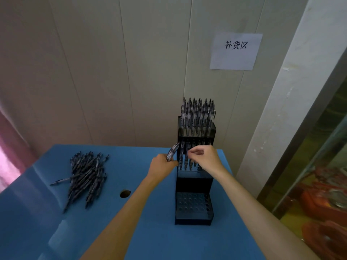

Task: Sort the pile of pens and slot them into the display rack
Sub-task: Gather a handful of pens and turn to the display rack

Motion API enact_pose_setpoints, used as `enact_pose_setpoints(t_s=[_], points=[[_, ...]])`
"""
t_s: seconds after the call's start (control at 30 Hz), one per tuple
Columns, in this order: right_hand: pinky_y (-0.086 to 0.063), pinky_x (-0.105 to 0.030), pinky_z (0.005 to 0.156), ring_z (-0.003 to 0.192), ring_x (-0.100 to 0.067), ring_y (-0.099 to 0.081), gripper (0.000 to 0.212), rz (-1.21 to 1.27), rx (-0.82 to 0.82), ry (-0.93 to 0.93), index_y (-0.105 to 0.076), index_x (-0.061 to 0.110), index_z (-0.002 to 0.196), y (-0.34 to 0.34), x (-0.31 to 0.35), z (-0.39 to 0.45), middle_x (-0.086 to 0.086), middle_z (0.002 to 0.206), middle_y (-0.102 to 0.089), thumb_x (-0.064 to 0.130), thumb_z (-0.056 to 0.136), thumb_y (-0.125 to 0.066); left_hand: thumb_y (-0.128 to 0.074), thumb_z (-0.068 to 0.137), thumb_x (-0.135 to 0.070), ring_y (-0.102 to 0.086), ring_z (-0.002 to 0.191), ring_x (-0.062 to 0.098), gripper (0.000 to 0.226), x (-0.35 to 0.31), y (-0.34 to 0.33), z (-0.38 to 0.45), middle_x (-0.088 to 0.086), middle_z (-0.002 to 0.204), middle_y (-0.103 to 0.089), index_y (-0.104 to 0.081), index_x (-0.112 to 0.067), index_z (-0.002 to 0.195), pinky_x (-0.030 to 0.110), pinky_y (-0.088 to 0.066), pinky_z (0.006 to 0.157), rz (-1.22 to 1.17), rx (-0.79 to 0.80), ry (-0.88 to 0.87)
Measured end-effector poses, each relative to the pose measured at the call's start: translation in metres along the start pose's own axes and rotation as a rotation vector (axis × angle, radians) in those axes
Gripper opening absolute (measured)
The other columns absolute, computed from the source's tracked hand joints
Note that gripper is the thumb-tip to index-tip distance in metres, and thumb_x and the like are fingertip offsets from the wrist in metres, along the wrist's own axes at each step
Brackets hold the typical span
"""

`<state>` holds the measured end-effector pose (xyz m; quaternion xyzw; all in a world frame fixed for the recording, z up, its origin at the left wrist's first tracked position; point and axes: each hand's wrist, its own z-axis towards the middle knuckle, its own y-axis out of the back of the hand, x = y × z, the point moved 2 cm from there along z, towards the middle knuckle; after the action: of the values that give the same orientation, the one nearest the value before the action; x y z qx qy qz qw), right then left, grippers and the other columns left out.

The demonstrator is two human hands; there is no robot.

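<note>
Standing at centre frame on the blue worktop, the black tiered display rack is seen with its top tier packed and the middle tier partly filled. A small bunch of pens is gripped in the left hand, and one pen over the middle tier is pinched by the right hand fingers. The loose pile of pens is left lying at mid-left.

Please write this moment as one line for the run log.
left hand: holds spare pens | right hand: pinches pen at rack middle tier | top tier: full | bottom tier: empty | pile: on table
</note>
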<state>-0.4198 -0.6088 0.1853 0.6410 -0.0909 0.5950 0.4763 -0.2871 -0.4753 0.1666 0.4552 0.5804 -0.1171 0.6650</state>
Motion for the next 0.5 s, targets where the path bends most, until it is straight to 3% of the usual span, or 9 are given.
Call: enact_pose_setpoints(t_s=[0.1, 0.23, 0.4, 0.5], points=[[-0.055, -0.023, 0.079, 0.093, -0.008, -0.069, 0.015, 0.229, 0.148, -0.053, -0.076, 0.023, 0.105, -0.003, 0.013, -0.004, 0.006, 0.099, -0.075, 0.021, 0.089, -0.074, -0.069, 0.086, -0.016, -0.038, 0.039, 0.015, 0.025, -0.005, -0.004, -0.001, 0.004, 0.052, -0.045, -0.049, -0.011, 0.072, 0.024, -0.035, 0.043, -0.047, 0.069, 0.009], [-0.052, -0.020, 0.075, 0.094, -0.005, -0.068, 0.023, 0.372, 0.214, -0.067, -0.075, 0.019, 0.113, -0.009, 0.015, -0.007, 0.005, 0.106, -0.076, 0.020, 0.090, -0.074, -0.069, 0.087, -0.016, -0.041, 0.034, 0.016, 0.023, -0.012, -0.009, -0.006, 0.007, 0.048, -0.049, -0.053, -0.006, 0.074, 0.023, -0.036, 0.039, -0.083, 0.133, -0.003], [-0.054, -0.042, 0.097, 0.107, -0.028, -0.069, 0.028, 0.471, 0.229, -0.088, -0.075, 0.009, 0.112, -0.011, 0.007, -0.007, -0.007, 0.108, -0.076, 0.016, 0.085, -0.078, -0.071, 0.087, -0.021, -0.044, 0.034, 0.017, 0.025, -0.013, -0.011, -0.006, 0.007, 0.045, -0.052, -0.059, -0.003, 0.074, 0.023, -0.037, 0.039, -0.089, 0.148, -0.006], [-0.054, -0.044, 0.093, 0.098, -0.026, -0.070, 0.025, 0.502, 0.182, -0.095, -0.074, 0.005, 0.108, -0.011, 0.006, -0.007, -0.012, 0.104, -0.076, 0.013, 0.085, -0.078, -0.072, 0.086, -0.023, -0.046, 0.034, 0.017, 0.026, -0.014, -0.011, -0.005, 0.007, 0.045, -0.054, -0.060, -0.004, 0.071, 0.024, -0.040, 0.041, -0.069, 0.151, -0.009]])
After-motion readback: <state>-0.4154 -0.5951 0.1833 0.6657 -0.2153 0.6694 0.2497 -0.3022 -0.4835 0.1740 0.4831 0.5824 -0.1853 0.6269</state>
